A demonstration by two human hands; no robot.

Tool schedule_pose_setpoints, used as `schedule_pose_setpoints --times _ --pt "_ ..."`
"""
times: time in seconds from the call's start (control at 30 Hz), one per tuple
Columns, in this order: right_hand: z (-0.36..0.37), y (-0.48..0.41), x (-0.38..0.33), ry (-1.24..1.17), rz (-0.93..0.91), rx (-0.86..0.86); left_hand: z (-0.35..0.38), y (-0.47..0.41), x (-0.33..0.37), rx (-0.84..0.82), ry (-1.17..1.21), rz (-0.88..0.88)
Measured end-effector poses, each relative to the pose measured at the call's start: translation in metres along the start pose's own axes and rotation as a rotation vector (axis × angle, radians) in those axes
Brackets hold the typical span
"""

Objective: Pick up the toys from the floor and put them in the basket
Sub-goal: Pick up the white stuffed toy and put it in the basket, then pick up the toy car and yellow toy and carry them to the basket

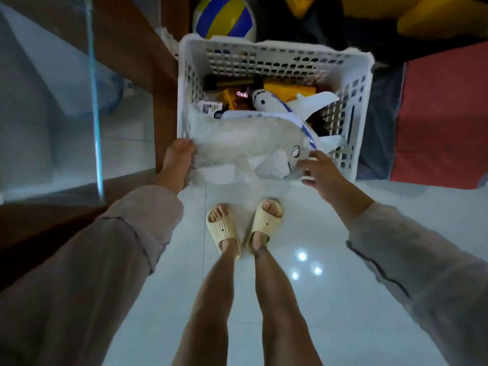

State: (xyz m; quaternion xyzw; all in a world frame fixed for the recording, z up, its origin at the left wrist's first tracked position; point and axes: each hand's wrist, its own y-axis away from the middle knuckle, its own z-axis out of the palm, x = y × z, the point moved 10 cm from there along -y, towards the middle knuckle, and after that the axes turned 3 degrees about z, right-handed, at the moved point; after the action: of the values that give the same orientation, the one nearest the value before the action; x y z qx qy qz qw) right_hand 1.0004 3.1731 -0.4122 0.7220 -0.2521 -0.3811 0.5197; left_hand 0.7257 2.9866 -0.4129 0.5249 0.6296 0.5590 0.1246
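A white slotted plastic basket point(274, 55) stands on the tiled floor in front of my feet. Over its near rim I hold a fluffy white plush toy point(237, 142) with a drawn eye. My left hand point(177, 157) grips its left end and my right hand point(320, 169) grips its right end by the face. Inside the basket lie a white plush airplane point(277, 101) with blue trim, yellow toy pieces point(289, 89) and other small items. The near wall of the basket is hidden behind the plush toy.
A wooden table leg and a glass tabletop point(92, 75) stand close on the left. A yellow, blue and white ball point(224, 17) sits behind the basket. A red-orange object point(443, 114) is on the right, a yellow object point(435, 19) behind it. My sandalled feet point(243, 225) stand on glossy white tiles.
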Motion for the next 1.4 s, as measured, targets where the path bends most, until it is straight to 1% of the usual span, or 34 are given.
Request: schedule_pose_setpoints --times 0.1,0.17,0.23,0.3,0.33,0.37,0.43,0.5,0.57,0.63,0.67,0.77,0.83,0.97,1.1,1.2,1.27,1.4 --pt "0.018 -0.05 -0.004 0.121 -0.02 0.026 -0.001 -0.052 -0.002 0.096 -0.097 0.001" --pt "0.025 -0.079 0.0 0.226 -0.039 0.047 0.005 -0.079 -0.002 0.118 -0.191 0.029" --pt "0.033 -0.1 0.006 0.435 -0.075 0.055 0.016 -0.096 -0.005 0.093 -0.332 0.064" --pt "0.04 -0.11 0.012 0.695 -0.112 0.059 0.026 -0.102 -0.008 0.081 -0.406 0.089" --pt "0.041 -0.112 0.013 0.765 -0.13 0.076 0.029 -0.102 -0.009 0.079 -0.435 0.099" --pt "0.041 -0.112 0.016 0.785 -0.125 0.086 0.031 -0.1 -0.008 0.079 -0.471 0.11" --pt "0.04 -0.104 0.02 0.772 -0.088 0.088 0.031 -0.087 -0.006 0.06 -0.518 0.137" --pt "0.036 -0.084 0.021 0.708 -0.076 0.077 0.028 -0.061 -0.008 0.017 -0.547 0.185" --pt "0.028 -0.05 0.018 0.694 -0.099 0.069 0.022 -0.026 -0.009 0.004 -0.608 0.247" --pt "0.015 -0.009 0.019 0.715 -0.101 0.062 0.017 0.016 -0.016 -0.022 -0.661 0.256" --pt "0.006 0.013 0.023 0.719 -0.08 0.052 0.017 0.037 -0.026 -0.08 -0.645 0.206" --pt "-0.025 0.086 0.046 0.687 0.023 0.021 0.014 0.115 -0.066 -0.315 -0.558 -0.038" --pt "-0.045 0.133 0.059 0.662 0.041 0.031 -0.002 0.17 -0.082 -0.39 -0.517 -0.111" --pt "-0.07 0.218 0.084 0.61 0.067 0.027 -0.057 0.252 -0.105 -0.331 -0.499 -0.118" --pt "-0.081 0.276 0.109 0.556 0.059 0.017 -0.097 0.3 -0.125 -0.287 -0.385 -0.197" --pt "-0.085 0.31 0.123 0.544 0.04 0.03 -0.112 0.321 -0.12 -0.275 -0.388 -0.153" --pt "-0.084 0.327 0.132 0.544 0.026 0.007 -0.121 0.33 -0.111 -0.249 -0.411 -0.104" --pt "-0.08 0.34 0.131 0.634 -0.065 0.056 -0.13 0.339 -0.082 -0.221 -0.409 -0.001"
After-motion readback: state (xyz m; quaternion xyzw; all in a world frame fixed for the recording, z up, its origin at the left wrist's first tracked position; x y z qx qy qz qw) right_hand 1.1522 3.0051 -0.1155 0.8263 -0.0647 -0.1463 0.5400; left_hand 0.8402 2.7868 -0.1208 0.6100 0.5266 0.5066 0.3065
